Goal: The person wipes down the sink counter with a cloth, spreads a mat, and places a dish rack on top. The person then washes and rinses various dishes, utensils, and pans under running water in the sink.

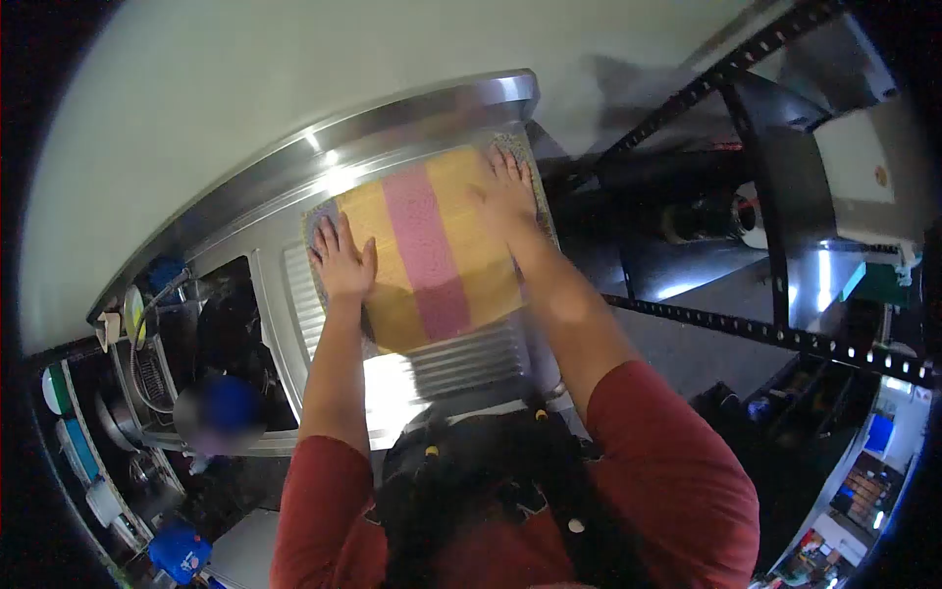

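A yellow cloth or mat [368, 240] with a wide pink stripe lies spread over the ribbed metal drainboard [471, 371]. Grey patches show at its left and right edges. My left hand [341, 260] rests on its left edge, fingers stretched and spread. At the far right corner, my right hand [510, 191] lies flat on it with the fingers apart, slightly blurred. Neither hand grips anything.
A raised steel backsplash [392, 123] runs behind the drainboard against the wall. To the left is a dark sink basin [231, 324] with a blue object [234, 402] near it. Black slotted metal shelving [760, 177] stands at the right.
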The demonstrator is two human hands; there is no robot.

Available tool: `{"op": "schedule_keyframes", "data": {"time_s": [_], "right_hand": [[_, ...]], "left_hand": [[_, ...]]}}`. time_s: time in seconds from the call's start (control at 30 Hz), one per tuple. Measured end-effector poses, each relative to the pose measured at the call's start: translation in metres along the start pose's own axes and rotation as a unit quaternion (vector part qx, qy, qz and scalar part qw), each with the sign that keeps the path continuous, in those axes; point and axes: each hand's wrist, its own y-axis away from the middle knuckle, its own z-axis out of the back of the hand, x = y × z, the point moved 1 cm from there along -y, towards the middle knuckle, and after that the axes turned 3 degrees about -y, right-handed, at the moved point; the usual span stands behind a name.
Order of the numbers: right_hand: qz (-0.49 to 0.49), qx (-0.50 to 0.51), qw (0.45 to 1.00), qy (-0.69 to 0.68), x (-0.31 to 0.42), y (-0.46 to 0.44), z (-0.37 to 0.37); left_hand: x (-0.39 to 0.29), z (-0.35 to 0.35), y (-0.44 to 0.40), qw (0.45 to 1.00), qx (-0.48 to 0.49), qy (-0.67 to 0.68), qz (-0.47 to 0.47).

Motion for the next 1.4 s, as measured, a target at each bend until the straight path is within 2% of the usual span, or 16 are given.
{"op": "schedule_keyframes", "data": {"time_s": [0.13, 0.3, 0.53, 0.63, 0.7, 0.73, 0.83, 0.9, 1.0, 1.13, 1.23, 1.33, 1.4], "right_hand": [[-0.006, 0.011, 1.0, 0.003, 0.005, -0.015, -0.009], [-0.018, -0.035, 0.999, 0.006, 0.011, -0.024, -0.014], [-0.018, -0.028, 0.999, 0.009, 0.015, -0.022, -0.012], [-0.009, -0.064, 0.998, -0.029, 0.016, -0.011, -0.008], [0.013, -0.119, 0.987, -0.109, 0.011, -0.017, 0.002], [0.015, -0.124, 0.987, -0.106, 0.011, -0.017, 0.009], [0.056, -0.09, 0.983, -0.153, 0.024, 0.032, 0.022], [0.058, 0.0, 0.997, -0.06, 0.038, 0.057, 0.023], [0.047, 0.019, 0.996, -0.068, 0.029, 0.072, 0.013], [0.063, 0.023, 0.996, -0.057, 0.028, 0.073, 0.01], [0.062, -0.007, 0.992, -0.112, 0.028, 0.074, 0.015], [0.043, 0.012, 0.998, -0.05, 0.028, 0.09, 0.018], [0.053, 0.035, 0.997, -0.035, 0.023, 0.095, 0.014]], "left_hand": [[0.007, 0.0, -0.034, 0.999, -0.029, -0.003, -0.019], [0.016, -0.006, -0.06, 0.999, -0.027, 0.011, -0.018], [0.023, -0.013, -0.065, 0.998, -0.046, 0.011, -0.044], [0.027, -0.015, -0.057, 0.998, -0.048, 0.021, -0.043], [0.028, -0.011, -0.059, 0.992, -0.093, 0.088, -0.013], [0.022, 0.002, -0.057, 0.991, -0.099, 0.091, -0.015], [0.005, 0.025, -0.01, 0.993, -0.08, 0.08, -0.029], [-0.002, 0.028, 0.014, 0.999, -0.019, 0.004, -0.045], [0.008, 0.022, 0.033, 0.999, 0.035, -0.001, -0.019], [0.015, 0.014, 0.039, 0.999, 0.007, 0.032, 0.002], [0.023, 0.017, 0.039, 1.0, -0.012, 0.007, 0.019], [0.03, 0.018, 0.05, 0.999, -0.017, 0.021, -0.047], [0.036, 0.016, 0.054, 0.999, -0.013, 0.041, -0.033]]}}
